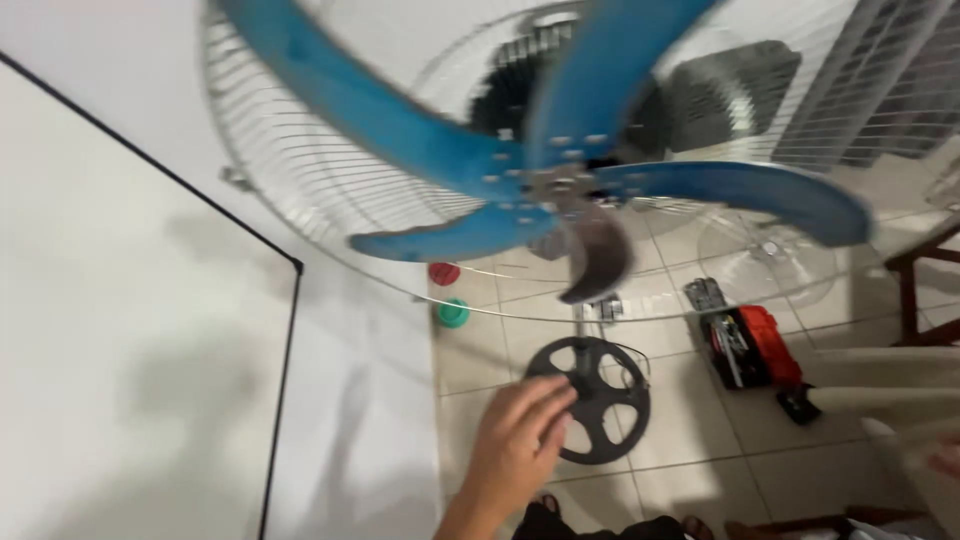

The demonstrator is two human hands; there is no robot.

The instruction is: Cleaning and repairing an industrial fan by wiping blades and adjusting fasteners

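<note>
The person's left hand (520, 435), fingers loosely spread and holding nothing, hovers just below the blurred blue four-bladed metal fan blade (545, 165) inside its open wire guard (300, 170), so a reaching finger could be struck; the right hand is out of view.

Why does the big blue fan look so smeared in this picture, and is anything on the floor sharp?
In the head view the blue fan blades are streaked with motion blur and the wire fan guard is soft; the left hand is slightly blurred; the black spoked disc and red tool case on the tiled floor look clearer.
</note>
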